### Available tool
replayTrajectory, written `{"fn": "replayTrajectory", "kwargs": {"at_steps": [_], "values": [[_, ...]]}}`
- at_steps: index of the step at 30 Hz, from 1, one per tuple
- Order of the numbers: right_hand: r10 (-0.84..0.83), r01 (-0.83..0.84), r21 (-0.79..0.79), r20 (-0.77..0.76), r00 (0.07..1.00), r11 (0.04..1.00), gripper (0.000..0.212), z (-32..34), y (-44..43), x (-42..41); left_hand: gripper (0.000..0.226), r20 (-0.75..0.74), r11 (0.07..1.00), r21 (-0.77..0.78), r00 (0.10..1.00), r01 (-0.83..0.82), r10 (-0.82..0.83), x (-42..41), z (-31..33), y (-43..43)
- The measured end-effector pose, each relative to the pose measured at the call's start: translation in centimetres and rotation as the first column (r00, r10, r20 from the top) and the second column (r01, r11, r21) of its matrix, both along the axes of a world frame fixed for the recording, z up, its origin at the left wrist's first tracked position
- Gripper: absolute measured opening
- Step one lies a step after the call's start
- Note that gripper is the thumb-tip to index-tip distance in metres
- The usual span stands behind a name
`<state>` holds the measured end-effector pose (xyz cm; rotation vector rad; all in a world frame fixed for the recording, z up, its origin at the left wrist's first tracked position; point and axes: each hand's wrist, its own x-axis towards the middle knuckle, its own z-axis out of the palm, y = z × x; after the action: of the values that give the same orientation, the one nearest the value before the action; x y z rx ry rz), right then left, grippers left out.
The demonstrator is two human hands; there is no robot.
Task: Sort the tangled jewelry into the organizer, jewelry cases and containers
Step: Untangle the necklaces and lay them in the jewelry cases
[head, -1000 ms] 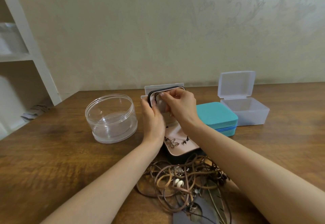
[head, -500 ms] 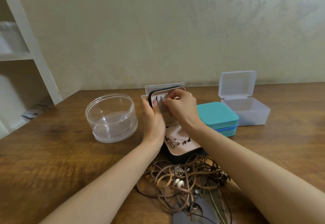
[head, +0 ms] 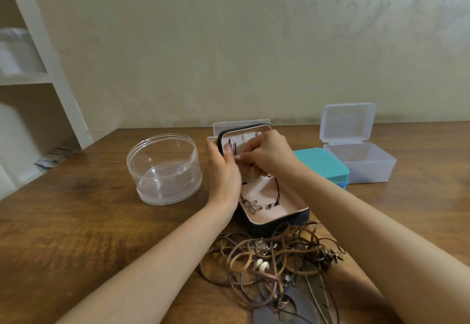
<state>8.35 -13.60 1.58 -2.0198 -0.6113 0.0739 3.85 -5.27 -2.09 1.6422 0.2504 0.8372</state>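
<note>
Jewelry case, dark outside and pink inside, stands open in the middle of a wooden table, its lid upright on the far side. A black cord necklace with a flower pendant lies in the tray, and its cord runs up toward the lid.

The left hand grips the lid's left edge, thumb on the lining. The right hand has its fingertips pinched together at the lid's inner face; what they pinch is hidden, probably the cord. The step looks like fastening this necklace inside the lid. The next move likely calls for a fine, steady pinch while the left hand braces the lid.

A large tangle of leather cords lies just near of the case, between the forearms, unsorted. A round clear container stands left of the case, close to the left wrist. A closed teal case lies just right, and an open clear box beyond it. Bare table offers room at the near left.
</note>
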Motion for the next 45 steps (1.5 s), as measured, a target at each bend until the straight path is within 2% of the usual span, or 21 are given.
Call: {"fn": "replayTrajectory", "kwargs": {"at_steps": [4,7,11,14,21,25,28,33,40,45], "values": [[0.067,-0.051,0.112,-0.142,0.988,0.992,0.01,0.0,-0.2,-0.3,0.007,-0.062,0.997,0.067,0.997,-0.042,0.046,-0.1,0.3,0.5],[0.062,-0.042,0.129,-0.157,0.986,0.991,0.006,-0.1,-0.1,-0.4,0.016,-0.114,0.98,0.187,0.989,-0.076,0.098,-0.1,0.9,1.2],[0.065,-0.042,0.127,-0.184,0.981,0.991,0.01,0.0,-0.1,-0.4,0.025,-0.144,0.909,0.402,0.972,-0.116,0.187,0.2,1.6,2.9],[0.07,-0.047,0.128,-0.183,0.981,0.991,0.011,0.0,0.0,-0.7,0.027,-0.162,0.855,0.497,0.953,-0.147,0.258,0.5,2.0,3.6],[0.178,-0.128,0.164,-0.34,0.924,0.978,0.018,0.1,0.2,-1.1,0.026,-0.217,0.872,0.469,0.94,-0.137,0.264,0.8,2.4,4.0],[0.233,-0.2,0.129,-0.358,0.904,0.971,0.02,0.2,0.1,-1.0,0.028,-0.218,0.868,0.476,0.938,-0.14,0.271,0.8,2.4,4.0],[0.247,-0.228,0.1,-0.307,0.919,0.969,0.017,0.0,0.3,-1.2,0.028,-0.215,0.881,0.451,0.939,-0.147,0.267,0.9,2.3,4.2],[0.207,-0.198,0.061,-0.211,0.955,0.978,0.014,-0.6,0.9,-1.7,0.027,-0.199,0.887,0.439,0.948,-0.142,0.25,0.8,2.2,4.3],[0.156,-0.153,0.033,-0.28,0.947,0.988,0.003,0.1,0.6,-1.9,0.026,-0.178,0.887,0.442,0.956,-0.132,0.231,0.7,2.1,4.5],[0.171,-0.109,0.168,-0.422,0.89,0.98,0.013,0.1,0.2,-2.7,0.029,-0.177,0.898,0.423,0.96,-0.125,0.217,0.9,1.9,4.6]]}}
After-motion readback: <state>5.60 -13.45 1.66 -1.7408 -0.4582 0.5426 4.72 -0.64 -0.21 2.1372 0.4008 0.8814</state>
